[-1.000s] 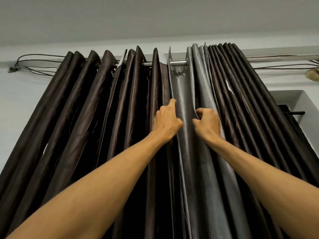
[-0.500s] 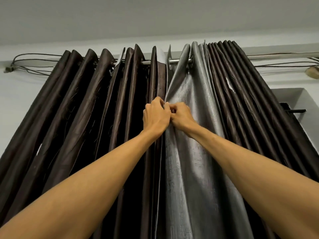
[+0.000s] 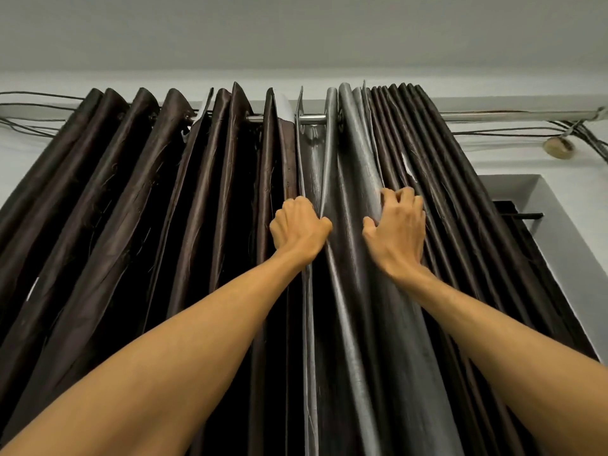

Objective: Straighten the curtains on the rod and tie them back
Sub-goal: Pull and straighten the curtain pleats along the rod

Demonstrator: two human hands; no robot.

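My left hand (image 3: 297,225) grips grey curtain (image 3: 353,159) edge below rod (image 3: 312,119); my right hand (image 3: 396,227) clutches its next fold. Brown curtain (image 3: 131,209) hangs from rod's left part.

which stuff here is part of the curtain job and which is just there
Job:
- left curtain
- right curtain
- rod
- left hand and right hand, both gripping the right curtain's folds

Just there:
- wires along the wall
- round fitting
- wall recess
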